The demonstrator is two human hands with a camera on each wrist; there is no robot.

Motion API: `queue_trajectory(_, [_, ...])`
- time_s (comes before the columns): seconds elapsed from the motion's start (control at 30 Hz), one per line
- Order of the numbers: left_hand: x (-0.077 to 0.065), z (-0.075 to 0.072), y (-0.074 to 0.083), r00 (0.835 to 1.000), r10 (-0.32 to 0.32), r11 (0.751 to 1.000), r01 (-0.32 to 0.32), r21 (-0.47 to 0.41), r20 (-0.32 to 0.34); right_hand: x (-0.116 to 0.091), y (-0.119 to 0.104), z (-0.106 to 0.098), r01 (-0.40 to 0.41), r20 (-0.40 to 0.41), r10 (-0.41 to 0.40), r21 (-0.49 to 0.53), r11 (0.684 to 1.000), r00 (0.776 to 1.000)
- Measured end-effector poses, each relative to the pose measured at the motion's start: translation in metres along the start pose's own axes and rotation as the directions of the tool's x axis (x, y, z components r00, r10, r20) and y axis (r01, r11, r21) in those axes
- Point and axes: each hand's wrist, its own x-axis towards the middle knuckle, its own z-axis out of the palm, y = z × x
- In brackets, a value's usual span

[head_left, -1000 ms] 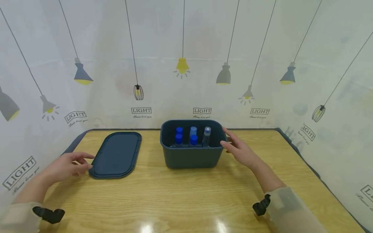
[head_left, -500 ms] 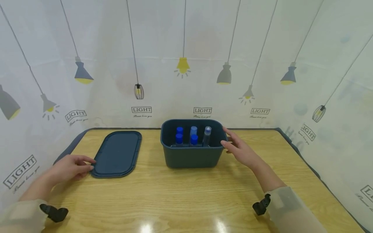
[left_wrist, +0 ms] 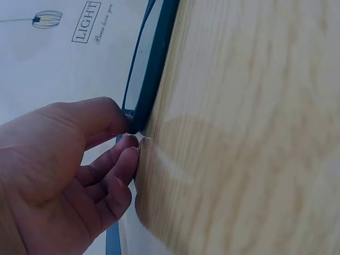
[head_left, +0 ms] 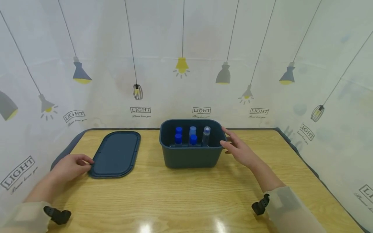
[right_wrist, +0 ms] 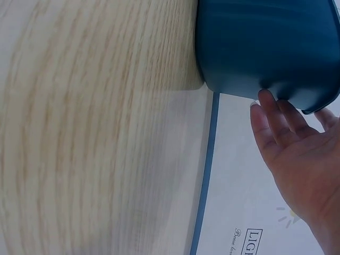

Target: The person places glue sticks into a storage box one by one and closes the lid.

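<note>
In the head view my left hand (head_left: 68,167) is at the near-left corner of a flat dark blue lid (head_left: 116,155) lying on the table. The left wrist view shows its thumb and fingertips pinching the lid's edge (left_wrist: 154,69). To the right stands a deep dark blue bin (head_left: 192,158) without a cover. Several slim clear bottles stand inside it, mostly with blue caps (head_left: 193,139); one bottle (head_left: 206,136) has a clear top. My right hand (head_left: 240,152) rests against the bin's right side, fingers extended along the outer wall (right_wrist: 265,48) and thumb at the rim.
A light wood table (head_left: 186,197) carries the lid and bin. Behind it and along both sides hangs a pale curtain (head_left: 163,38) printed with lamps. Dark cameras, such as the left one (head_left: 56,215), are strapped to both wrists.
My left hand has moved slightly right and its thumb and fingers have closed on the lid's corner. The right hand, bin and bottles stay as they were.
</note>
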Motion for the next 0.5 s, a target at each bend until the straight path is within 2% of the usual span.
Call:
queue_trajectory(0.3, [0.0000, 0.0006, 0.0051, 0.998, 0.000, 0.999, 0.003, 0.050, -0.061, -0.0008, -0.0014, 0.0007, 0.005, 0.001, -0.005, 0.013, 1.000, 1.000])
queue_trajectory(0.5, [-0.0010, -0.0006, 0.0074, 0.994, -0.034, 0.998, 0.040, 0.056, -0.100, 0.0001, 0.0003, 0.0017, 0.016, -0.005, -0.015, 0.019, 1.000, 1.000])
